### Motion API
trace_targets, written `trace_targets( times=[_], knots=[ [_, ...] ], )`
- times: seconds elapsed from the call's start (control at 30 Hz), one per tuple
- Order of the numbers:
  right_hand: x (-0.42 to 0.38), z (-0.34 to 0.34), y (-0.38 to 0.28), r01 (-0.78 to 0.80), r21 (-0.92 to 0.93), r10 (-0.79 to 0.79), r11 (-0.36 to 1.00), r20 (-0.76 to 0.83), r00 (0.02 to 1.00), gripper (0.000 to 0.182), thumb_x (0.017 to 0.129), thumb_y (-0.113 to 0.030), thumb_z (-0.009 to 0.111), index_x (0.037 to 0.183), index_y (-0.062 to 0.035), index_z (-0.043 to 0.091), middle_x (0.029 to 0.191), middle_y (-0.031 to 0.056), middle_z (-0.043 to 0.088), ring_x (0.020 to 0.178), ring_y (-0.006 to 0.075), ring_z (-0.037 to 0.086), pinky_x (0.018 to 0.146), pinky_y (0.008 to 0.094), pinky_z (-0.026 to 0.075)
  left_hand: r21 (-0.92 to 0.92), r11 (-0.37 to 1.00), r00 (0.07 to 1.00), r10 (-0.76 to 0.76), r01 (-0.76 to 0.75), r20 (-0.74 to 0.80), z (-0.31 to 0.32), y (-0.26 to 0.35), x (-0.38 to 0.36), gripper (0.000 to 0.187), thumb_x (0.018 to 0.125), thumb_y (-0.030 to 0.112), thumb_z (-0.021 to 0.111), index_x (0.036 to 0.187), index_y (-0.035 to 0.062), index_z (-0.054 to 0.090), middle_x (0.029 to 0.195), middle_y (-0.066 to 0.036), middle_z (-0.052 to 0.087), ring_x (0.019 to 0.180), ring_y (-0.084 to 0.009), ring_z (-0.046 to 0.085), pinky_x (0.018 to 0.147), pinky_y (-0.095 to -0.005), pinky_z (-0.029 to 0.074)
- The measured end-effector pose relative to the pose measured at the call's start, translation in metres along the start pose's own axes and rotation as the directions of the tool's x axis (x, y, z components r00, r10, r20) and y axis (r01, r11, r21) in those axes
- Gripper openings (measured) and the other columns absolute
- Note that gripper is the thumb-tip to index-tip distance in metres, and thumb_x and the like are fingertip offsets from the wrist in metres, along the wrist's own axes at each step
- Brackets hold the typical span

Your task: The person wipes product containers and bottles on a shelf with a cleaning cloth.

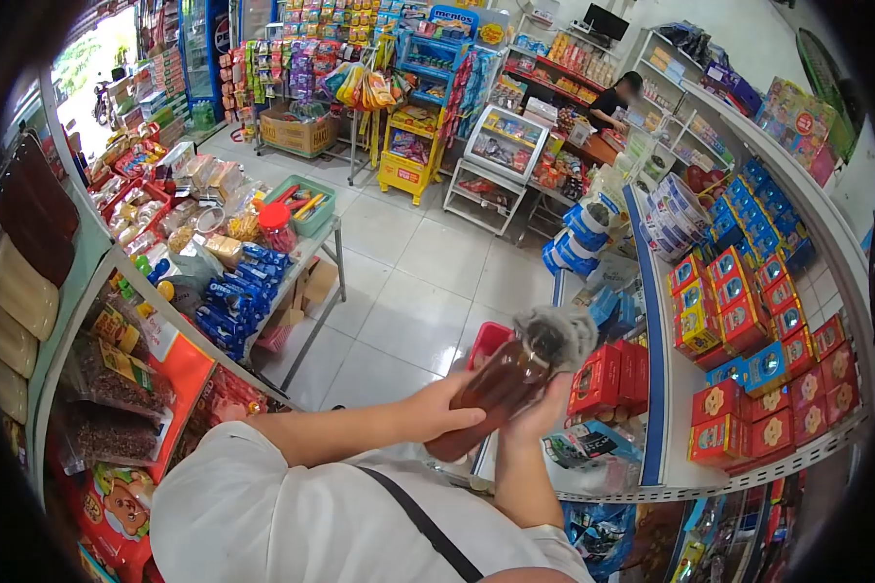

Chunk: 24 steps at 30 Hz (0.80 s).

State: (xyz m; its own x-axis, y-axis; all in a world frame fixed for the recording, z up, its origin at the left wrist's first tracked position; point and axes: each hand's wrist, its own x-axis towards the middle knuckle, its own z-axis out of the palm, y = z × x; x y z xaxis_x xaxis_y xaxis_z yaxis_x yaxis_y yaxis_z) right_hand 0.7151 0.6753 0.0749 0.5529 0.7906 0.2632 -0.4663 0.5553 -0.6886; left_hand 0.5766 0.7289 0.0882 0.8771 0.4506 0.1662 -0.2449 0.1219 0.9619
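A glossy reddish-brown bottle (pixel 491 391) is tilted in front of my chest, its upper end leaning right. My left hand (pixel 444 408) is closed around its side, thumb across the front. Bunched around the bottle's top is a grey fluffy cloth (pixel 576 335). My right hand (pixel 542 413) is closed just under the cloth, against the bottle's right side; its fingers are partly hidden. Behind the bottle, part of a red plastic basket (pixel 489 340) shows. Red boxes (pixel 598 379) stand close to the right of my right hand.
Shelves with red, yellow and blue boxes (pixel 734 301) curve along my right. On the left, a table carries blue Oreo packs (pixel 238 301), a red-lidded jar (pixel 276 222) and a green basket (pixel 313 222). Tiled floor (pixel 408 291) lies between. A person (pixel 612 105) is at the back counter.
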Motion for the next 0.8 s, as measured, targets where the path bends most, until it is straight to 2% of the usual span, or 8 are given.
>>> trace_targets(
  times=[0.1,0.2,0.4,0.53,0.57,0.63,0.7,0.8],
  knots=[
    [0.002,-0.003,-0.009,0.019,-0.049,-0.018,0.999,0.014,1.0,0.042,0.092,-0.027,0.031,0.125,-0.0022,0.033,0.118,0.0131,0.047,0.107,0.0249,0.048,0.094,0.0372,0.038,-0.288,0.893,0.934,-0.299,0.346,0.195,-0.014,-0.012,0.004,0.062,0.081,0.028,0.058,0.129,0.0008,0.032,0.117,-0.011,0.049,0.103,-0.0172,0.049,0.089,-0.0292,0.039],
    [-0.006,-0.022,0.021,-0.073,-0.074,0.055,0.995,-0.22,0.974,0.041,0.093,-0.028,0.032,0.125,-0.0022,0.032,0.12,0.0117,0.045,0.108,0.0211,0.046,0.093,0.0341,0.037,-0.169,0.897,0.913,-0.398,0.409,0.094,-0.034,-0.016,0.013,0.056,0.08,0.033,0.059,0.123,0.0026,0.04,0.107,-0.01,0.055,0.094,-0.0164,0.053,0.082,-0.0276,0.042],
    [-0.052,-0.017,0.059,-0.262,-0.489,0.097,0.832,-0.336,0.937,0.046,0.092,-0.029,0.037,0.125,0.0016,0.028,0.12,0.0158,0.042,0.108,0.0259,0.044,0.093,0.0382,0.035,0.243,0.942,0.946,-0.159,0.231,-0.283,-0.041,-0.046,0.026,0.037,0.082,0.033,0.057,0.104,0.0045,0.047,0.087,-0.008,0.056,0.077,-0.0134,0.054,0.067,-0.0274,0.045],
    [-0.072,-0.048,0.072,-0.1,-0.862,-0.021,0.497,-0.127,0.992,0.053,0.09,-0.026,0.039,0.127,0.0085,0.023,0.123,0.0215,0.038,0.112,0.0296,0.038,0.1,0.0394,0.024,-0.212,0.958,0.964,-0.227,0.194,-0.141,-0.035,-0.052,0.027,0.041,0.085,0.027,0.053,0.117,0.0054,0.041,0.101,-0.009,0.055,0.091,-0.0155,0.053,0.079,-0.0297,0.043],
    [-0.07,-0.063,0.076,-0.077,-0.975,-0.118,0.208,-0.103,0.988,0.055,0.09,-0.025,0.039,0.129,0.0091,0.02,0.125,0.0232,0.035,0.114,0.0303,0.036,0.101,0.0388,0.023,-0.361,0.918,0.975,-0.207,0.164,-0.082,-0.028,-0.051,0.025,0.042,0.085,0.026,0.052,0.12,0.0056,0.04,0.105,-0.009,0.054,0.096,-0.0163,0.052,0.083,-0.0305,0.042],
    [-0.041,-0.039,0.041,-0.157,-0.734,-0.014,0.661,-0.221,0.975,0.054,0.09,-0.024,0.038,0.128,0.009,0.021,0.124,0.0238,0.035,0.115,0.0315,0.036,0.101,0.0378,0.023,-0.498,0.853,0.984,-0.176,0.157,0.009,-0.023,-0.054,0.024,0.044,0.088,0.026,0.046,0.126,0.0058,0.037,0.119,-0.009,0.048,0.111,-0.0199,0.045,0.096,-0.0343,0.034],
    [-0.022,-0.031,0.027,-0.057,-0.691,-0.094,0.721,-0.178,0.979,0.048,0.09,-0.023,0.038,0.126,0.0064,0.026,0.116,0.0186,0.04,0.104,0.0258,0.04,0.092,0.0338,0.029,-0.649,0.733,0.97,-0.243,0.206,0.033,-0.015,-0.06,0.026,0.045,0.088,0.031,0.044,0.125,0.006,0.038,0.119,-0.009,0.048,0.111,-0.0212,0.046,0.096,-0.0359,0.035],
    [-0.003,-0.059,0.036,0.211,-0.896,-0.315,0.391,0.086,0.945,0.036,0.09,-0.021,0.041,0.119,0.0004,0.037,0.095,0.0056,0.051,0.077,0.0117,0.048,0.068,0.0256,0.041,-0.76,0.599,0.958,-0.266,0.252,0.108,-0.013,-0.071,0.02,0.046,0.089,0.037,0.039,0.125,0.0086,0.038,0.119,-0.008,0.049,0.108,-0.0216,0.048,0.094,-0.0371,0.037]
  ],
)
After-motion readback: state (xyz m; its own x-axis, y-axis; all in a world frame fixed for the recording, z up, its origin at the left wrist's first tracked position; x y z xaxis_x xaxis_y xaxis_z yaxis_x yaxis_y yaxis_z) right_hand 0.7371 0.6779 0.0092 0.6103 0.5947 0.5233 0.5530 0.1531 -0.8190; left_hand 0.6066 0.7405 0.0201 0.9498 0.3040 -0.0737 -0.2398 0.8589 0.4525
